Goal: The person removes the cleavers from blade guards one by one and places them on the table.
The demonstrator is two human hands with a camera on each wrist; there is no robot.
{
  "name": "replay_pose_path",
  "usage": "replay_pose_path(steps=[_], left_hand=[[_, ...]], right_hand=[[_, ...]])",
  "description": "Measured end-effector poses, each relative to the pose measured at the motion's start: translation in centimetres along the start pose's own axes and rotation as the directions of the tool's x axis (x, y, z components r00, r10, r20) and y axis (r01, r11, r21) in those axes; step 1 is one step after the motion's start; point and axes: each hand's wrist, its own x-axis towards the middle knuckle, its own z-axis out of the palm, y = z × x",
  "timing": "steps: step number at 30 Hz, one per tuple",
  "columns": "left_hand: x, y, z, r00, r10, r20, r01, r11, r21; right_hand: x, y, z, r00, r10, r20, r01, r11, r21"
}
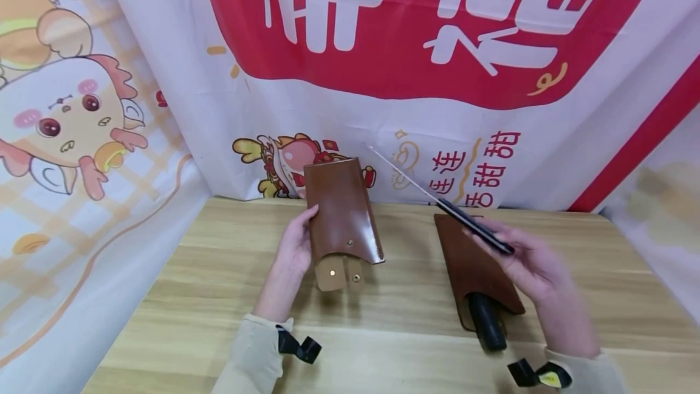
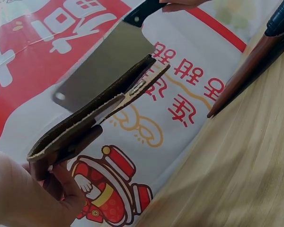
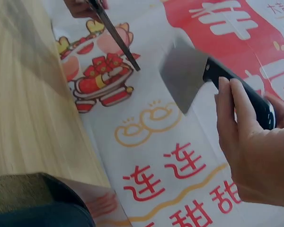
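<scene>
My left hand [image 1: 294, 245] grips a brown leather knife sheath [image 1: 340, 205] by its left side, raised over the table. The sheath's open end, with snap straps [image 1: 331, 272], points toward me. In my right hand [image 1: 533, 266] is a cleaver, held by its black handle [image 3: 244, 92]. Its broad blade [image 2: 109, 61] is seen nearly edge-on in the head view. The blade stands apart from the sheath, to its right. Below the right hand lies a second brown sheath [image 1: 465, 260] on the table, a black knife handle [image 1: 485, 321] sticking out of its near end.
The light wood table [image 1: 219, 297] meets a printed white and red cloth [image 1: 339, 102] hanging behind it. Another cloth with a cartoon animal [image 1: 65, 114] hangs along the left. Each wrist wears a black strap with a small mount [image 1: 298, 345].
</scene>
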Motion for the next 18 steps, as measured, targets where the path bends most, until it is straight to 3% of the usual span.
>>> replay_pose_path(steps=[3,6,10,13,18], left_hand=[[0.0,0.0,-0.3,1.0,-0.006,-0.003,0.006,1.0,0.009],[-0.1,0.3,-0.2,1.0,0.008,0.0,-0.008,1.0,0.015],[-0.1,0.1,-0.2,0.999,0.017,-0.034,-0.016,0.999,0.028],[0.0,-0.4,-0.3,0.999,0.023,-0.04,-0.02,0.998,0.067],[0.6,-1.1,-0.9,0.998,0.051,-0.032,-0.047,0.991,0.126]], right_hand=[[0.5,0.9,0.1,0.991,0.102,0.082,-0.09,0.985,-0.148],[1.2,1.7,0.4,0.979,0.155,0.131,-0.1,0.932,-0.349],[1.6,2.7,0.4,0.979,0.177,0.103,-0.079,0.792,-0.606],[1.6,3.3,0.1,0.986,0.16,0.044,-0.077,0.679,-0.73],[2.1,4.1,-0.2,0.993,0.097,-0.061,-0.106,0.588,-0.802]])
